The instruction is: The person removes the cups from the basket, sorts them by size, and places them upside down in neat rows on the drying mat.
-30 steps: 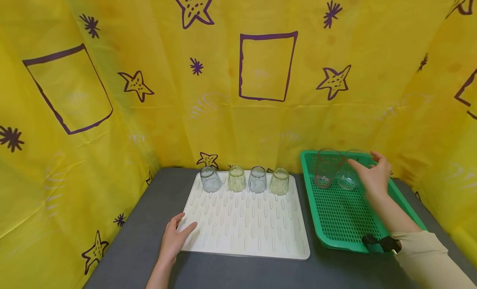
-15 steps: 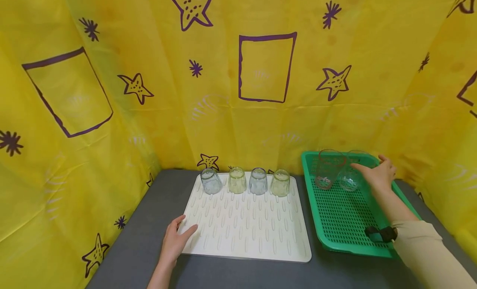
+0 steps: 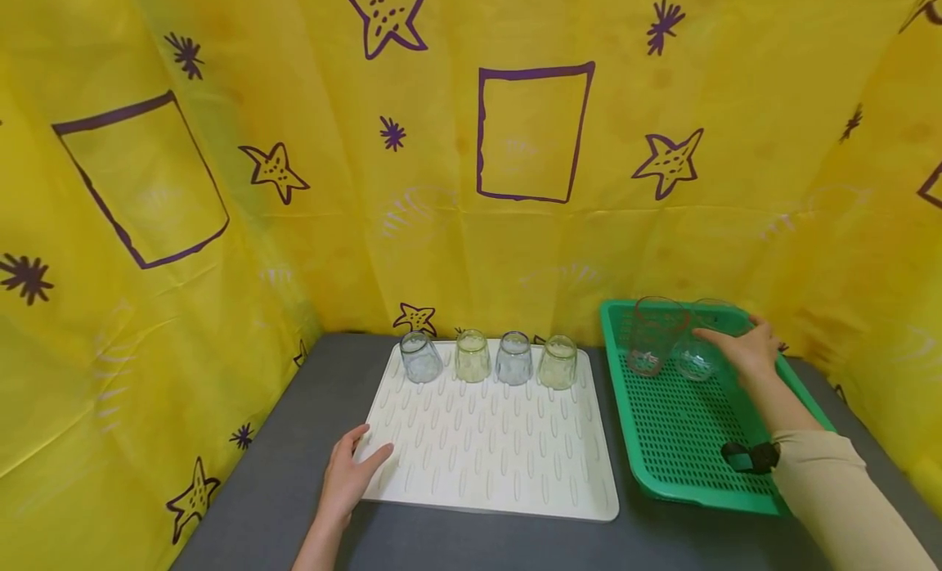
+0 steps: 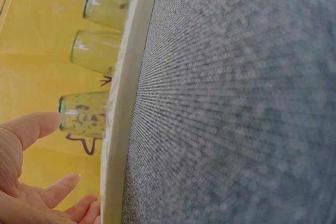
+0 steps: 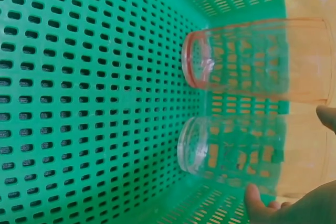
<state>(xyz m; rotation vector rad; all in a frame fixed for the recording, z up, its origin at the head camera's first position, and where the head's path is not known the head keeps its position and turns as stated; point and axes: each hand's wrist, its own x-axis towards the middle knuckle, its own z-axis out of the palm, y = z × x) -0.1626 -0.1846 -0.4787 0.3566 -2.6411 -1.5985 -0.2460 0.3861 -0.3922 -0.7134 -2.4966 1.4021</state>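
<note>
A clear glass tumbler [image 5: 236, 148] stands in the back of a green plastic basket [image 3: 629, 452]. My right hand [image 3: 746, 354] holds it around the sides, thumb toward the left and fingers on the far right. Just left of it, a taller pinkish glass [image 3: 655, 342] also stands in the basket. My left hand [image 3: 349, 469] is at the left edge of a white draining tray [image 3: 486, 440], thumb spread over the tray and fingers relaxed along its edge. Several upside-down bluish and greenish glasses [image 3: 473, 358] line the back of the tray.
A grey tabletop [image 3: 287, 440] carries the tray and the basket, which stand side by side with a narrow gap. A yellow patterned curtain [image 3: 441, 252] hangs right behind them and along both sides. The basket's raised walls surround the two standing glasses.
My right hand has come lower and closer around the clear tumbler. My left hand stays at the tray's edge. The view shifts slightly; glasses, tray and basket keep their places.
</note>
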